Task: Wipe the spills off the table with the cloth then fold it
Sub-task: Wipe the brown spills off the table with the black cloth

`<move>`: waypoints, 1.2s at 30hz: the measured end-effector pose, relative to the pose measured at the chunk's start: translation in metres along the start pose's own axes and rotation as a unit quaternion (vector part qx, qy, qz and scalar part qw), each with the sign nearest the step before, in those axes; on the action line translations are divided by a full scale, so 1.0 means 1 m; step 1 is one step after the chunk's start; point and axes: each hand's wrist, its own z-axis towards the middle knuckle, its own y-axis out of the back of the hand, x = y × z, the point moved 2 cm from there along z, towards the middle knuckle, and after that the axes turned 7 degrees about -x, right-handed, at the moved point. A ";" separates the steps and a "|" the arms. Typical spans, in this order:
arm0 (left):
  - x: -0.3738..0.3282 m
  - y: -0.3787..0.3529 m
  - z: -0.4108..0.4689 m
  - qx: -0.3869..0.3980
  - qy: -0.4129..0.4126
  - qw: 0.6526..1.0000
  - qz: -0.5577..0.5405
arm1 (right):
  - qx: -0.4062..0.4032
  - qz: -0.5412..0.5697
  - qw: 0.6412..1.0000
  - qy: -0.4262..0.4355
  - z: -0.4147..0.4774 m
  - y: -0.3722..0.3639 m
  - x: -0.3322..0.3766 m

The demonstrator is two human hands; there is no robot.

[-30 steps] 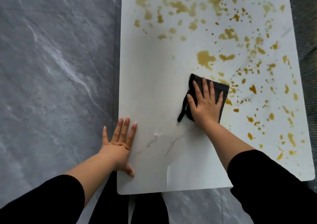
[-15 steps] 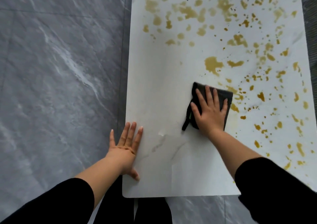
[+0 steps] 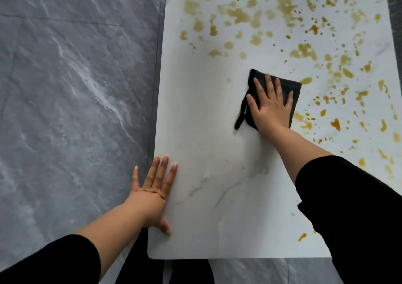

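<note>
A dark grey cloth [image 3: 292,87] with a small green tag lies on the white marble-look table [image 3: 206,114], near its middle. My right hand [image 3: 269,107] presses flat on the cloth with spread fingers and covers most of it. Yellow-brown spills [image 3: 302,51] dot the table's far half and right side, and some lie right beside the cloth's right edge. The near left part of the table shows no spills. My left hand [image 3: 153,188] rests flat and open on the table's left edge near the front corner, holding nothing.
Grey marbled floor tiles [image 3: 76,88] stretch to the left of the table and below its front edge. The table's rounded front-left corner [image 3: 152,255] is close to my body. Black sleeves cover both forearms.
My right hand has pushed the cloth away from me, over the large yellow blot that lay just beyond it. The left hand stays planted on the table edge.
</note>
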 end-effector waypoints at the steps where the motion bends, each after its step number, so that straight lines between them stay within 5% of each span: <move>1: 0.000 0.000 0.000 0.000 0.001 1.000 0.000 | 0.001 -0.003 1.000 0.005 -0.011 -0.001 0.002; 15: -0.003 0.004 -0.003 -0.033 0.007 0.999 0.036 | 0.043 -0.007 0.998 0.039 -0.246 -0.012 0.016; 17: -0.003 0.013 -0.005 -0.028 0.004 0.999 0.023 | 0.064 -0.023 0.997 0.037 -0.255 -0.013 0.017; 19: -0.073 0.049 0.017 -0.064 -0.040 0.995 0.072 | 0.056 -0.028 0.996 -0.058 -0.253 0.010 -0.052; 23: -0.070 0.057 0.020 -0.066 -0.049 0.993 0.081 | 0.082 0.019 0.996 -0.026 -0.245 0.019 -0.054; 26: -0.094 0.053 0.031 -0.110 -0.061 0.992 0.031 | 0.004 0.047 0.997 -0.068 -0.247 0.034 -0.081; 29: -0.129 0.055 0.036 -0.237 -0.054 0.969 -0.053 | 0.041 -0.009 0.995 -0.093 -0.241 0.038 -0.108; 36: -0.178 0.067 0.055 -0.195 -0.006 0.961 -0.198 | 0.136 0.113 0.984 -0.019 -0.213 0.051 -0.064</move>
